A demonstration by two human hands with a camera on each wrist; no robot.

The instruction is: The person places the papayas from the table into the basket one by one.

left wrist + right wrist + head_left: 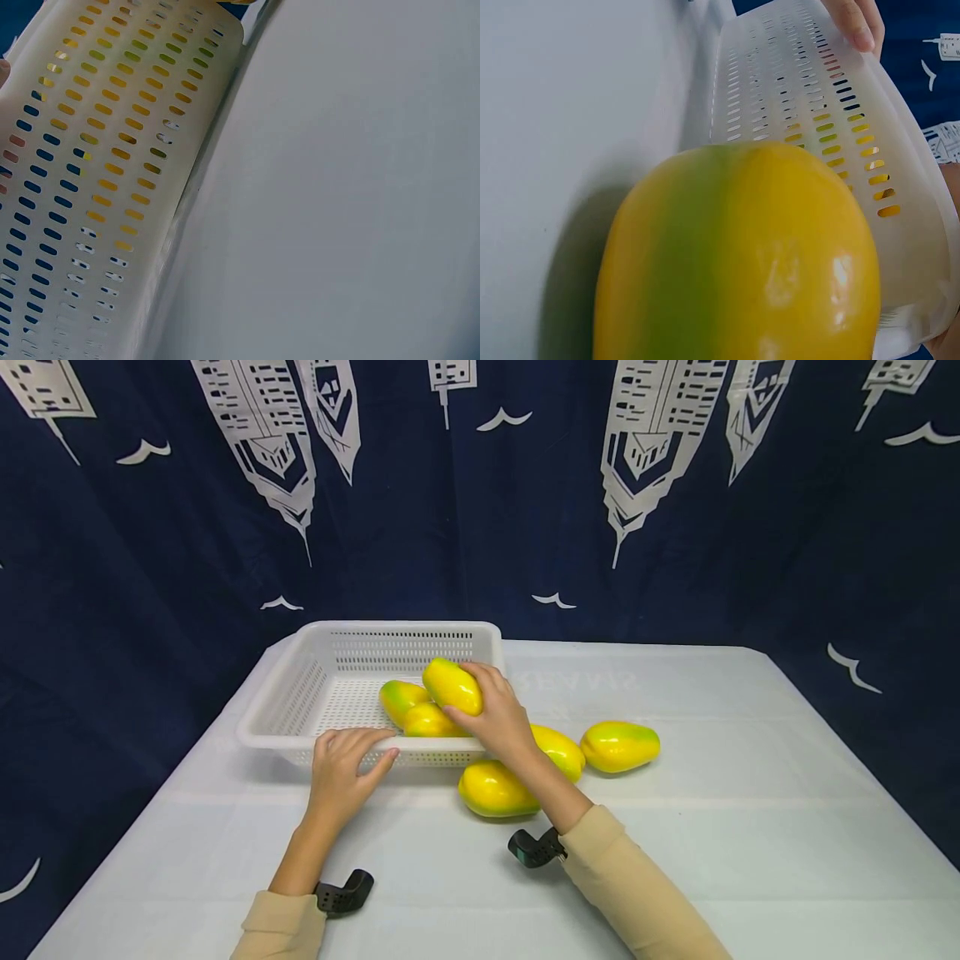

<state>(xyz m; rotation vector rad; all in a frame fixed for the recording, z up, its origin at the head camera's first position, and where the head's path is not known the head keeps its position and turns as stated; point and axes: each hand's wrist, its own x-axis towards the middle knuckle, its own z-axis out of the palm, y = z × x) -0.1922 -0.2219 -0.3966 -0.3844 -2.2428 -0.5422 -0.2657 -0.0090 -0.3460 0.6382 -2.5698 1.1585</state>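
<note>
My right hand [498, 714] holds a yellow-green mango [452, 686] above the right side of a white perforated plastic basket [273, 742]. Below it, two more mangoes [429, 721] lie inside. My left hand [345, 772] grips the basket's near rim; in the right wrist view its thumb [864, 39] rests against the outer wall. Under my right forearm, two mangoes [495, 790] lie on the table, partly hidden, and another mango [620, 747] lies farther right. Through the basket wall's slots [109, 185], yellow shows in the left wrist view.
A white cloth covers the table [750, 827]. Behind it hangs a dark blue curtain [480, 527] with white building and bird prints. Black wrist cameras [345, 893] are strapped below both hands. A large mango [735, 255] fills the front of the right wrist view.
</note>
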